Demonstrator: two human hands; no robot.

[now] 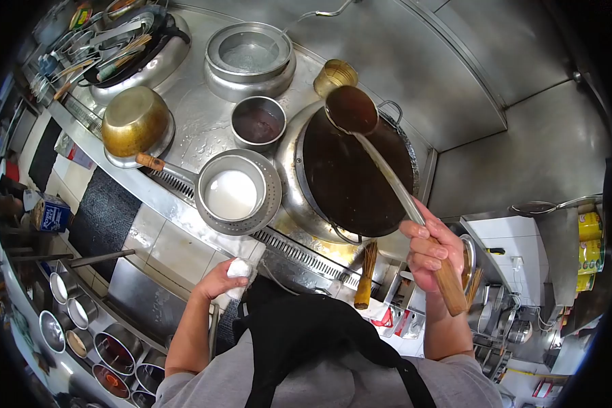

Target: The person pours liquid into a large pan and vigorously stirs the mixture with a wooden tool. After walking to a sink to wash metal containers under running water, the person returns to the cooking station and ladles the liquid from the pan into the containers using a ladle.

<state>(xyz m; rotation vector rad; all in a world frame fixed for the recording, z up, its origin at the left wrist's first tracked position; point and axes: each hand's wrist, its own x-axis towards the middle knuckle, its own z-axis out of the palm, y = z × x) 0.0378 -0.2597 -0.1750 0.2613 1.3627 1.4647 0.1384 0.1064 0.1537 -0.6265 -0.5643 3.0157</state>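
Observation:
My right hand (434, 249) is wrapped around the wooden handle of a long ladle (386, 166). The ladle's bowl holds dark brown liquid and hangs over the far side of a large wok (301, 165), which is filled with dark liquid. My left hand (217, 279), low at the counter's front edge, grips a white cloth (241, 270). Just beyond that hand, a saucepan (205, 182) with a wooden handle contains white liquid and sits on a perforated metal ring (272, 182). Behind it stands a metal pot (234, 125) with dark reddish liquid.
An upturned golden pot (137, 121) is at the left, and a water-filled pot (219, 66) stands at the back. A metal can (335, 76) leans by the wok. A bamboo brush (365, 279) lies before it. Several pots line the lower-left counter.

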